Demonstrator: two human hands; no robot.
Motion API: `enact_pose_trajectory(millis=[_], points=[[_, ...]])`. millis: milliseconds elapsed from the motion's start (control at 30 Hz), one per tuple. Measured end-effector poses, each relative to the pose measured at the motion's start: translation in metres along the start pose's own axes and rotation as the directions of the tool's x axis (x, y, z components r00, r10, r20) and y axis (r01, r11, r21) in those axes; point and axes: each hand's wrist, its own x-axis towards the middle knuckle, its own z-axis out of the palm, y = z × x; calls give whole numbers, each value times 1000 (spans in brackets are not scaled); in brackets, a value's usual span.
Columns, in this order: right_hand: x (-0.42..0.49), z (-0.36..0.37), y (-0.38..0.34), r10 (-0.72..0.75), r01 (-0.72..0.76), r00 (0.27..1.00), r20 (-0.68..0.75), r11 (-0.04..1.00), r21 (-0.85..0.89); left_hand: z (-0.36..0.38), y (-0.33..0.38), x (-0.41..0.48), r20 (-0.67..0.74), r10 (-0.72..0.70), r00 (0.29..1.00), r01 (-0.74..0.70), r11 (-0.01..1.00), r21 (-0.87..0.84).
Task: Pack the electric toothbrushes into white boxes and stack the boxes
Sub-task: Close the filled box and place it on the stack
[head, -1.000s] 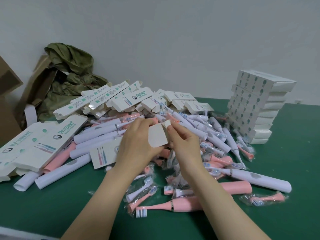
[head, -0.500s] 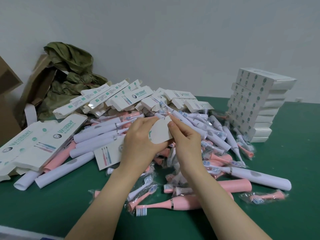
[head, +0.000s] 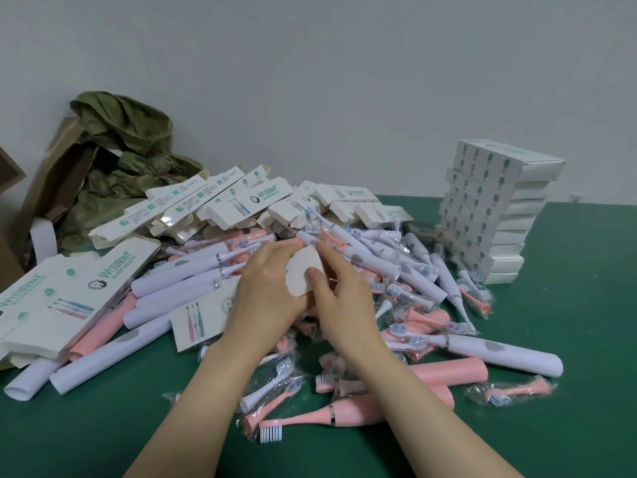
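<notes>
Your left hand (head: 267, 291) grips the long white cardboard toothbrush box (head: 203, 320) while your right hand (head: 339, 298) pinches its rounded end flap (head: 305, 272) above the pink-and-white toothbrush heap (head: 396, 270)

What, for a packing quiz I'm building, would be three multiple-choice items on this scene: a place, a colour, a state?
1. Where is the box stack? A right of the toothbrush pile; B left of it; C on the floor.
2. The table is: A red; B green; C white.
3. The left hand and right hand: A rest empty; B both hold a box; C hold a cup.
Answers: A, stack stands at far right; B, green shows round the pile; B, fingers of both pinch its flap.
</notes>
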Motion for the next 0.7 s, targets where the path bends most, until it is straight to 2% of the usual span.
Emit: enact_pose_trajectory(millis=[67, 133, 267, 367, 433, 533, 567, 600, 633, 700], points=[[2, -6, 2, 69, -70, 998, 13, 997, 24, -5, -10, -2, 90, 57, 994, -71, 984, 161], [8, -17, 2, 50, -50, 997, 61, 999, -7, -13, -14, -1, 97, 45, 994, -64, 977, 203], [13, -34, -2, -74, 132, 948, 310, 976, -171, -20, -11, 10, 144, 36, 989, -64, 979, 194], [22, -48, -9, -164, 262, 923, 349, 930, -258, -27, -4, 24, 181, 69, 981, -103, 978, 184], [36, -61, -21, -242, 317, 935, 261, 899, -304, -27, 5, 33, 95, 114, 989, -130, 975, 180], [67, -93, -44, -340, 331, 939, 50, 854, -401, -17, 22, 39, -200, 167, 966, -140, 980, 143], [79, -107, -50, -361, 296, 931, -59, 838, -458, -12, 26, 40, -250, 171, 953, -146, 983, 113], [91, -123, -54, -374, 239, 909, -185, 831, -503, -7, 28, 39, -239, 142, 961, -127, 989, 80], [101, -139, -56, -376, 173, 872, -314, 836, -520, -1, 27, 38, -170, 88, 982, -81, 996, 46], [118, -171, -52, -345, 39, 780, -522, 859, -510, 15, 16, 33, 44, -8, 999, 6, 999, 53]])
